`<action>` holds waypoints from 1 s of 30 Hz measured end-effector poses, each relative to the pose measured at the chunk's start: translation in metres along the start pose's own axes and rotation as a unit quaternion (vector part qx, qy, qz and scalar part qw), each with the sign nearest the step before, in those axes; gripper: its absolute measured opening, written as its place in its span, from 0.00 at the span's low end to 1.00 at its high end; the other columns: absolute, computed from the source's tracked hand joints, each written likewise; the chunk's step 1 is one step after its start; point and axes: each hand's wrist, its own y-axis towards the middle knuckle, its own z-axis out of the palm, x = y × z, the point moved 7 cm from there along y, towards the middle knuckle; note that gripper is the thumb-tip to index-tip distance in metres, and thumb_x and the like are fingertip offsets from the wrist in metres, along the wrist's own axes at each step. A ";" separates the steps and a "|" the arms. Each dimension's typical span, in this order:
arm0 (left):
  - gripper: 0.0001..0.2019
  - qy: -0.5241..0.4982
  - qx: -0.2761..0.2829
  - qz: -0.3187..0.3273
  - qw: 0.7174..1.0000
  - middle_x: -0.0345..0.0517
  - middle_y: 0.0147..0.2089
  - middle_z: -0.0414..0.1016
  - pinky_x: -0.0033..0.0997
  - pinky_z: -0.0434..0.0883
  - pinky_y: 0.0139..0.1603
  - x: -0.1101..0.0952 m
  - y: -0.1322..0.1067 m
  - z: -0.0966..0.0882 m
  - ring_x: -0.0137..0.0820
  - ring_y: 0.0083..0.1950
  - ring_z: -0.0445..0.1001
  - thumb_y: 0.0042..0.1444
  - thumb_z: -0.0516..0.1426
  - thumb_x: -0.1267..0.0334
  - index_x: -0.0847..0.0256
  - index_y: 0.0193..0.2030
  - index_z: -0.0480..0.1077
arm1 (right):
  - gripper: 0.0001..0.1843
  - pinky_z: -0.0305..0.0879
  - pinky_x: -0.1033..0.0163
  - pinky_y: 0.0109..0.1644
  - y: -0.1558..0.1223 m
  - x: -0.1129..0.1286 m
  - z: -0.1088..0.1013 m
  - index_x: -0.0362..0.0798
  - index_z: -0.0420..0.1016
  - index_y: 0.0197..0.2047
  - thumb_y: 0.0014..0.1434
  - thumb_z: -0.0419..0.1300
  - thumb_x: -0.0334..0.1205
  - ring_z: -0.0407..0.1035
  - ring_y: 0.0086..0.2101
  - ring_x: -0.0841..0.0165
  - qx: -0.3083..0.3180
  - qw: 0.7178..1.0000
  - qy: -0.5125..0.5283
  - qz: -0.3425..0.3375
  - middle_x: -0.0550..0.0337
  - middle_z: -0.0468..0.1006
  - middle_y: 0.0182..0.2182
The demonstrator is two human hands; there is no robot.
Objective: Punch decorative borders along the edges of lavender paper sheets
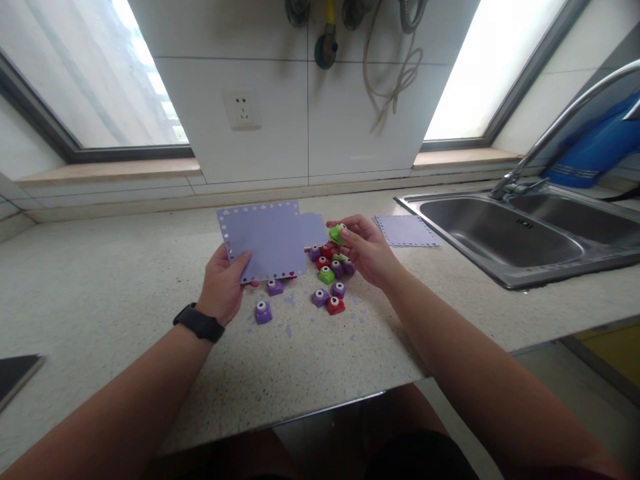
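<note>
My left hand point(224, 283) grips a sheet of purple paper point(265, 241) by its lower left corner, thumb on top. Small shapes are punched along its top, left and bottom edges; the right edge looks plain. Between the thumb and fingers of my right hand point(367, 250) is a green craft punch point(337, 234), held just right of the sheet. Below it on the counter lie several small punches, among them a green punch point(327, 275), a red punch point(335, 305) and a purple punch point(263, 312). Another purple sheet point(311, 229) shows partly behind the held one.
Purple sheets with punched edges point(406, 231) lie stacked beside the steel sink point(500, 230) on the right. Purple paper scraps point(289, 331) dot the speckled counter point(125, 287). A dark flat object point(17, 375) sits at the left edge.
</note>
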 end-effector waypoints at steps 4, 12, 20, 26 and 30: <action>0.18 0.002 -0.001 -0.008 1.000 0.41 0.42 0.79 0.21 0.73 0.15 0.000 -0.001 0.000 0.25 0.25 0.74 0.54 0.71 0.61 0.57 0.51 0.77 | 0.17 0.76 0.59 0.41 0.000 -0.002 0.002 0.54 0.75 0.42 0.56 0.75 0.52 0.76 0.34 0.70 0.013 1.000 0.019 0.010 0.59 0.83 0.50; 0.18 0.003 0.003 -0.008 1.000 0.41 0.42 0.78 0.22 0.72 0.14 -0.001 0.000 0.001 0.24 0.25 0.73 0.54 0.70 0.61 0.57 0.51 0.77 | 0.19 0.76 0.57 0.44 0.001 -0.008 0.002 0.53 0.72 0.42 0.58 0.74 0.52 0.79 0.34 0.68 0.022 0.998 0.052 0.036 0.58 0.86 0.43; 0.19 0.008 0.005 -0.010 1.000 0.42 0.42 0.79 0.22 0.72 0.15 0.000 -0.001 0.000 0.25 0.25 0.74 0.54 0.70 0.60 0.57 0.52 0.76 | 0.20 0.75 0.58 0.45 0.000 -0.006 0.006 0.54 0.73 0.42 0.57 0.75 0.53 0.78 0.35 0.69 0.038 0.997 0.062 0.024 0.61 0.86 0.39; 0.18 0.010 0.007 -0.010 1.000 0.43 0.43 0.79 0.22 0.73 0.15 -0.001 -0.001 0.001 0.25 0.25 0.74 0.55 0.70 0.60 0.57 0.52 0.76 | 0.18 0.75 0.58 0.49 0.001 -0.002 0.003 0.54 0.76 0.38 0.55 0.77 0.51 0.77 0.38 0.70 0.028 0.998 0.061 -0.004 0.62 0.84 0.40; 0.19 0.008 0.004 -0.010 1.000 0.42 0.42 0.79 0.22 0.73 0.15 -0.001 -0.001 0.002 0.25 0.25 0.74 0.54 0.70 0.61 0.57 0.52 0.77 | 0.18 0.75 0.59 0.46 0.001 -0.005 0.000 0.54 0.77 0.38 0.53 0.79 0.51 0.76 0.36 0.70 0.026 0.998 0.060 -0.005 0.65 0.82 0.37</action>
